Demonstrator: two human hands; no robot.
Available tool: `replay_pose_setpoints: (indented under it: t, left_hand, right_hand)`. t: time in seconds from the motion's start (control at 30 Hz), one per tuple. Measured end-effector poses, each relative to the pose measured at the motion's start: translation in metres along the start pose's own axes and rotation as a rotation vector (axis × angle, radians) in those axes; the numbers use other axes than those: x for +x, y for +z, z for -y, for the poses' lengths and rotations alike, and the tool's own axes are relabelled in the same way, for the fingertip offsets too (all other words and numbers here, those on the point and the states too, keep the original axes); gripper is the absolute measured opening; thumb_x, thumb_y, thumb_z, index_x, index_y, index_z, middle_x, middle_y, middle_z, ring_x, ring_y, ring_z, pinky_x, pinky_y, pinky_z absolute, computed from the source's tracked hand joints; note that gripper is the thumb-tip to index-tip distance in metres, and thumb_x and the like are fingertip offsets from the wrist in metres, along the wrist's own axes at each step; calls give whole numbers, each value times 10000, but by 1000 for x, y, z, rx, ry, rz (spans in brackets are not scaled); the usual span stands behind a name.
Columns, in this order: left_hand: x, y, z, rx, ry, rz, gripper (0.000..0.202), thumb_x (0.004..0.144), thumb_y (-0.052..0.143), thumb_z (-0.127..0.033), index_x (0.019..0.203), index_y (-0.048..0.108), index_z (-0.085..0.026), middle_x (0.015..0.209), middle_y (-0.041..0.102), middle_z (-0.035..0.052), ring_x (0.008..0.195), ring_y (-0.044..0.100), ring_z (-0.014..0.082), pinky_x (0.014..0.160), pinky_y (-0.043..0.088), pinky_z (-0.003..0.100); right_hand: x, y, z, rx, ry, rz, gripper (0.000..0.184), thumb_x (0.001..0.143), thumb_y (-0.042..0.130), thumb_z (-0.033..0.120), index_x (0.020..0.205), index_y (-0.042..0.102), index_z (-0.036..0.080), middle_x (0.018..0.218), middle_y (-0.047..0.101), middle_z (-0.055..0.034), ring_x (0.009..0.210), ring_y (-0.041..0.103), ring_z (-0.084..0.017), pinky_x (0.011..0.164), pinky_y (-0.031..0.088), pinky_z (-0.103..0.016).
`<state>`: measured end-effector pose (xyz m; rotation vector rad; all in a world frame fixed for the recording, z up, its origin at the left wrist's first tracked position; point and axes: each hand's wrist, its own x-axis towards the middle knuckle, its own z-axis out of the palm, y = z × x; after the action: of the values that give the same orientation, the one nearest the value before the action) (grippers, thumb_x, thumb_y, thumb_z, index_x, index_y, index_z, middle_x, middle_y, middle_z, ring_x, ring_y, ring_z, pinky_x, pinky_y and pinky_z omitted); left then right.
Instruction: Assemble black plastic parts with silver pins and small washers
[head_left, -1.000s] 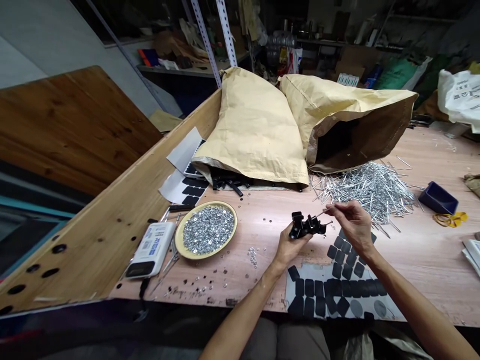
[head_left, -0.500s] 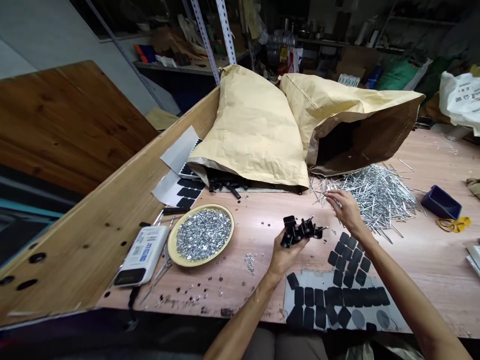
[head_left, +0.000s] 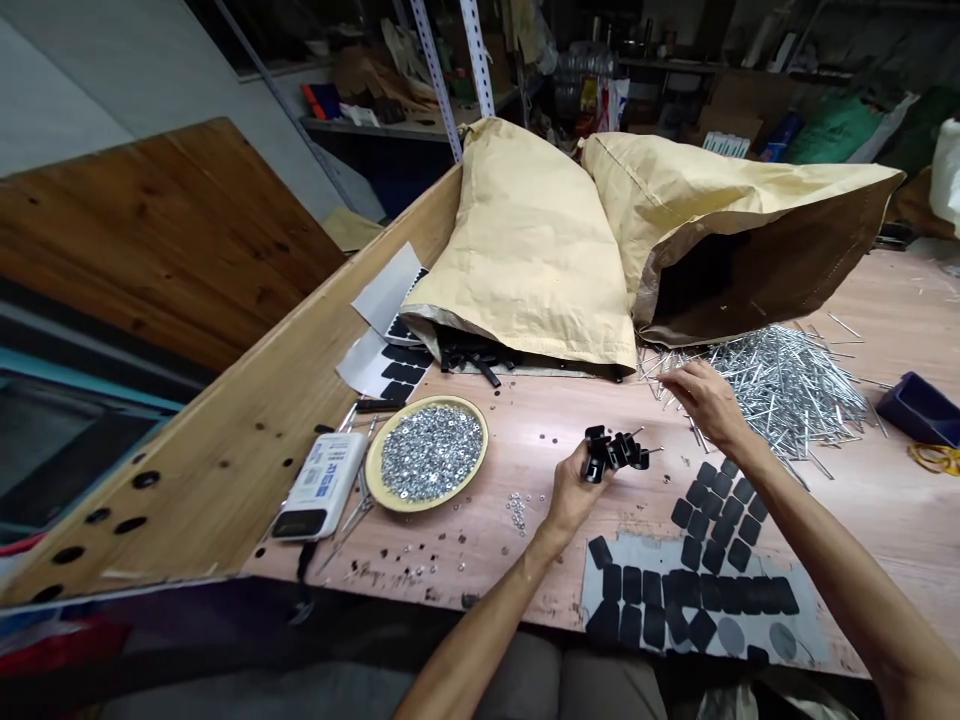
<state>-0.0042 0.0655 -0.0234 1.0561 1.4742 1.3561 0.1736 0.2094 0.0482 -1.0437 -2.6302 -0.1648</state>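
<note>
My left hand (head_left: 571,497) is closed around a cluster of small black plastic parts (head_left: 616,452), held above the table. Thin metal pins stick out of the cluster on its right side. At the left edge of a heap of thin metal pins (head_left: 787,395), my right hand (head_left: 701,400) has its thumb and fingers pinched together. Whatever lies between those fingertips is too small to make out. Several black rounded pads (head_left: 718,508) lie in rows below the right forearm, some on a grey sheet (head_left: 660,548).
A yellow dish (head_left: 373,478) of small metal washers stands left, beside a white power bank (head_left: 319,485). Two paper sacks (head_left: 540,240) (head_left: 720,185) lie behind, the left one with black parts at its mouth. A dark blue scoop-like tray (head_left: 919,408) sits right, and a wooden board (head_left: 285,370) edges the left.
The view has shifted, so the table appears further right and slightly higher. My right hand's fingers have drawn together near the pins. My left hand still holds the black parts, now turned slightly.
</note>
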Motion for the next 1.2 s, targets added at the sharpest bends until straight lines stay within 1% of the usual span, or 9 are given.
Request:
replay_pose_setpoints:
  t: [0.13, 0.23, 0.43, 0.6, 0.73, 0.83, 0.93, 1.03, 1.2]
  left_hand:
    - [-4, 0, -1, 234, 109, 11, 195, 702, 568, -94, 856, 629, -197, 751, 674, -4, 717, 632, 167, 656, 483, 242]
    - [-9, 4, -6, 329, 209, 31, 267, 708, 520, -39, 878, 624, -217, 780, 665, 3, 745, 633, 179, 730, 495, 280]
    - [-11, 8, -7, 424, 265, 60, 191, 723, 512, -51, 790, 581, -216, 736, 633, 10, 721, 608, 187, 808, 493, 332]
    - [-12, 12, -3, 332, 223, 51, 144, 705, 518, -72, 704, 563, -209, 641, 582, -2, 650, 574, 184, 770, 488, 334]
    - [-12, 10, -10, 152, 148, 42, 162, 691, 553, -107, 800, 627, -201, 700, 642, 11, 661, 597, 181, 661, 478, 276]
    - [-12, 3, -19, 34, 107, 46, 199, 676, 602, -157, 866, 653, -190, 750, 690, 11, 683, 630, 178, 633, 482, 247]
    - [-14, -2, -25, -23, 114, 29, 213, 663, 630, -181, 872, 669, -189, 804, 718, 17, 736, 655, 183, 662, 499, 238]
    - [-16, -3, -26, -30, 126, 38, 156, 669, 631, -190, 818, 678, -188, 794, 720, 27, 728, 660, 186, 660, 507, 244]
    - [-15, 3, -23, -97, 22, 55, 199, 663, 694, -256, 841, 683, -166, 748, 715, 18, 702, 661, 184, 637, 509, 246]
  right_hand:
    - [-14, -38, 32, 33, -190, -59, 250, 942, 453, 309, 962, 690, 233, 876, 680, -54, 768, 490, -187, 669, 374, -312]
    - [-18, -53, 48, -51, -285, -57, 233, 939, 461, 253, 941, 693, 230, 853, 683, -46, 743, 465, -179, 657, 359, -309]
    - [-19, -61, 65, -112, -413, -8, 298, 945, 375, 105, 944, 671, 140, 881, 641, -94, 755, 457, -170, 640, 399, -282]
    - [-19, -63, 80, -49, -434, 141, 286, 931, 374, 83, 913, 656, 131, 810, 631, -82, 730, 493, -175, 613, 439, -296]
    - [-10, -58, 56, 216, -222, 77, 280, 954, 389, 230, 1164, 565, 170, 1149, 601, -108, 801, 573, -165, 695, 505, -332]
    - [0, -43, 24, 227, 71, 5, 265, 928, 446, 283, 1122, 587, 171, 1134, 600, -114, 740, 594, -158, 708, 504, -335]
    - [11, -18, 4, 76, 304, 204, 192, 894, 490, 231, 915, 665, 155, 964, 643, -104, 829, 609, -196, 713, 473, -297]
    - [23, 9, 4, -30, 485, 456, 227, 904, 470, 233, 897, 684, 157, 999, 660, -106, 910, 618, -206, 708, 447, -267]
    - [46, 40, 13, -79, 643, 514, 269, 890, 463, 251, 884, 694, 114, 1039, 671, -169, 926, 642, -258, 661, 442, -292]
